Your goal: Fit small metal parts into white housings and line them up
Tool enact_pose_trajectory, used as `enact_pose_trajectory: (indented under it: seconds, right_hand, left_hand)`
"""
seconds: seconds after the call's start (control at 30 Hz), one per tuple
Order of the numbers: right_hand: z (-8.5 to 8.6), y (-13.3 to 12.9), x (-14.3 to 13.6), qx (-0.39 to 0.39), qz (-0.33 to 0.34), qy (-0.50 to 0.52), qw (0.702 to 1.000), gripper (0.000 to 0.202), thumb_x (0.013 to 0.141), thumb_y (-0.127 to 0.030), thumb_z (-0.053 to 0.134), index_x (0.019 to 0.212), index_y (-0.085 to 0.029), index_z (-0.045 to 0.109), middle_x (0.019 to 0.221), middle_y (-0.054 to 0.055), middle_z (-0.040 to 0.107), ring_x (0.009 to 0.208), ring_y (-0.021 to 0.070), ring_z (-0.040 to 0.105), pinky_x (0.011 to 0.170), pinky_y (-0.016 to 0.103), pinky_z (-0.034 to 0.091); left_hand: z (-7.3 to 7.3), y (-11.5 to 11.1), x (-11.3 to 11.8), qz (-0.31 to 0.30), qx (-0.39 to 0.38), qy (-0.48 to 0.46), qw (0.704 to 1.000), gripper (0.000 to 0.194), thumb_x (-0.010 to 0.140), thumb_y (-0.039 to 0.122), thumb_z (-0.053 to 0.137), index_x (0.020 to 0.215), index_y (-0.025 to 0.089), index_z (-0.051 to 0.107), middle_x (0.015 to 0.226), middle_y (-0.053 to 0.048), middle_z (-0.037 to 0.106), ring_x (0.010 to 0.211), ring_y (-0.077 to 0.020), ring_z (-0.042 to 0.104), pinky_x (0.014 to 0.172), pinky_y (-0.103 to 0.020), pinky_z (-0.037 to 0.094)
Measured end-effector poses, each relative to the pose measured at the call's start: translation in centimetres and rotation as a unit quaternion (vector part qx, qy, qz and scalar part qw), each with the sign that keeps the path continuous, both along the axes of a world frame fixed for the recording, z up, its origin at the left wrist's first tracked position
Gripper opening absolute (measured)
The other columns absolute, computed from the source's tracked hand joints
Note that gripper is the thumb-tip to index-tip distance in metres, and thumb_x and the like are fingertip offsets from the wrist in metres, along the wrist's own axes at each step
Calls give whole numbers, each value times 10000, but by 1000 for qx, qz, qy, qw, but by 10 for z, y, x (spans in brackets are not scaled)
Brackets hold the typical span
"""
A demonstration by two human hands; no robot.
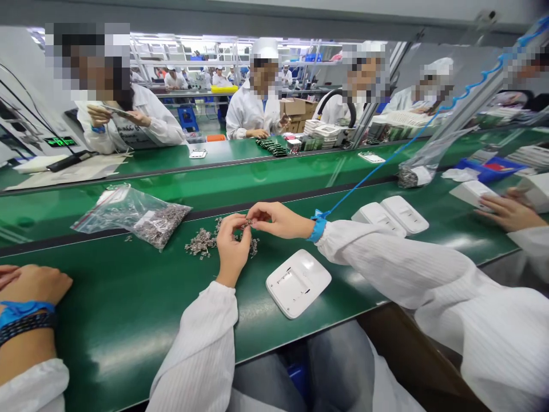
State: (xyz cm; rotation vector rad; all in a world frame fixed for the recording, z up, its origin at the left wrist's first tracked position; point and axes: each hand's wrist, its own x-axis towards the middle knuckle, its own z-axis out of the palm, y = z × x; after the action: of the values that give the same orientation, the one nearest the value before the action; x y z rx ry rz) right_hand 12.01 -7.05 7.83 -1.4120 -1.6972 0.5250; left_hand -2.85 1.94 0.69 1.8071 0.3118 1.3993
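Note:
Fingertips of my left hand [233, 243] and my right hand [278, 220] meet in a pinch over the green bench. Between them is a small metal clip [249, 222], partly hidden by the fingers. Just behind and below my hands lies a loose pile of small metal clips [201, 242]. A white plastic housing [298, 284] rests on the bench in front of me, its recess with slots facing up. A blue wrist strap [318, 228] with a coiled cord circles my right wrist.
To the left lies a zip bag of metal parts [156, 226]. White housings [392, 216] stand at the right, near a co-worker's hand [510, 209]. Another person's hands [36, 283] rest at the left edge. A green conveyor belt [206, 186] runs behind the bench.

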Motion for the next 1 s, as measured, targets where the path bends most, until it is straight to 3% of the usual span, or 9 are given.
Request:
enact_pose_trajectory:
  seconds: [0.13,0.2,0.3,0.47,0.53,0.67,0.8,0.9,1.0]
  right_hand:
    - [-11,4,4,-1,-51,8,999,369,889,-381,655,1165,-163,542,1052,75,628,852,159,601,700,279,493]
    - [-18,9,5,-35,-23,-35,999,543,807,-411,761,1224,-156,526,1178,111,614,976,199,607,766,304,506]
    - [-30,22,1,-70,31,-61,995,738,731,-447,844,1315,-149,506,1280,125,605,1107,236,587,895,341,495]
    - [-43,36,-3,-97,23,32,995,327,860,-322,687,1109,-144,573,925,34,677,834,159,635,698,251,494]
    - [-42,36,2,-121,11,85,989,277,876,-307,642,1089,-153,553,843,8,652,707,133,633,625,236,490]
    - [-34,30,17,-133,-2,114,985,301,858,-346,648,1073,-146,585,867,12,658,543,71,530,528,213,453]
    - [-30,27,33,-131,-10,69,989,329,856,-339,644,1102,-120,656,864,31,700,573,76,507,521,202,427]
    - [-31,26,42,-139,-19,22,990,326,858,-295,634,1129,-123,693,864,35,711,612,93,542,554,209,443]
    - [-32,24,47,-125,-35,-22,991,296,860,-278,640,1106,-134,722,865,39,713,667,118,580,598,228,456]
  left_hand:
    - [1,5,3,-41,-144,-53,987,229,862,301,689,1026,163,609,1048,-80,679,988,-162,705,899,-321,592]
    - [2,9,3,-49,-216,-88,971,324,821,319,736,1048,163,565,1059,-84,686,964,-172,727,851,-304,608]
    - [3,14,3,-63,-260,-116,956,415,769,351,791,1028,171,521,1080,-83,678,993,-194,734,837,-301,616]
    - [8,17,0,-87,-281,-148,944,464,744,371,815,1027,183,499,1082,-76,665,1006,-202,732,869,-328,614]
    - [10,20,-3,-71,-288,-163,941,456,738,342,815,1023,181,497,1080,-72,658,1009,-194,730,877,-314,608]
    - [11,27,-6,-4,-279,-147,949,383,772,289,757,1023,172,493,1069,-76,653,993,-180,727,827,-275,601]
    - [7,29,-8,65,-240,-81,965,254,827,212,647,1043,157,525,1059,-83,661,937,-144,709,786,-247,578]
    - [4,29,-11,117,-174,-16,978,206,842,176,581,1047,164,571,1034,-70,667,919,-130,678,838,-260,550]
    - [5,28,-15,199,-78,75,974,224,787,118,550,999,171,598,987,-75,655,932,-180,637,860,-321,512]
